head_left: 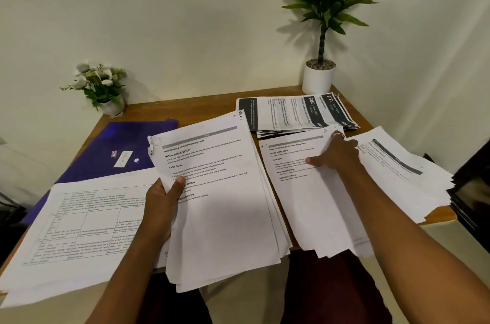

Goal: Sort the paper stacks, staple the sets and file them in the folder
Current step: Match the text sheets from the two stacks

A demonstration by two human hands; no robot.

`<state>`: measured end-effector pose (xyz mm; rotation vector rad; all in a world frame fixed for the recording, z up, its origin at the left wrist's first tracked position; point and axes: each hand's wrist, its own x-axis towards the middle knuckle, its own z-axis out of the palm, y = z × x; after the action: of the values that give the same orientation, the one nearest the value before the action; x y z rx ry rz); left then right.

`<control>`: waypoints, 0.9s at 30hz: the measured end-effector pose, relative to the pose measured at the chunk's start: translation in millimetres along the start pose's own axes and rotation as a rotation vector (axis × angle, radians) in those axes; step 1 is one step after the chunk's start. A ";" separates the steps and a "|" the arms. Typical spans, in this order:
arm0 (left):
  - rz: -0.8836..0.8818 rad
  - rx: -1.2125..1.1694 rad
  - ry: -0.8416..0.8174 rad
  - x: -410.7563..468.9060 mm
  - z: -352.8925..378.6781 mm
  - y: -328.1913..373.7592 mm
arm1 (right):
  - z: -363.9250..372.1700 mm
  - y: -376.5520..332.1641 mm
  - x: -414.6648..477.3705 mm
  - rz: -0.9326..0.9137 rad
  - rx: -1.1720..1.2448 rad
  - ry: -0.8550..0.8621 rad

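Folder (119,154) near far left corner of table (212,108), half hidden under sheets (79,217), left hand (161,207) grips paper stack (220,204) by left edge, right hand (336,154) flat on next stack (305,196).

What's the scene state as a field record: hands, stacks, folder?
left hand: grip on held stack, thumb on top sheet
right hand: fingers flat on middle stack, which lies on the table
blue folder: back left, partly under grid sheets
banded stack: back right, beside white pot
right stack: fanned at the table's right edge
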<state>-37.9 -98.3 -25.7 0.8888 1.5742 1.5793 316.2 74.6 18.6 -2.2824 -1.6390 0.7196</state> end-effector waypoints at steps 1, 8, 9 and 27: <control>0.001 -0.001 -0.004 -0.2 -0.3 -0.1 | -0.9 -0.1 -1.4 -0.015 0.033 0.013; -0.017 -0.011 0.001 0.6 -1.7 -0.8 | -20.0 10.0 -14.5 -0.107 0.278 0.008; -0.023 -0.012 0.001 0.7 -1.4 -0.5 | -23.6 11.1 -16.3 -0.134 0.363 -0.026; 0.013 0.058 -0.046 -5.0 -0.9 2.6 | 3.3 -49.5 -62.8 -0.468 0.725 -0.358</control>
<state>-36.3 -103.1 -23.0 0.9617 1.5915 1.5192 258.4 32.5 54.5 -1.2664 -1.5925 1.3632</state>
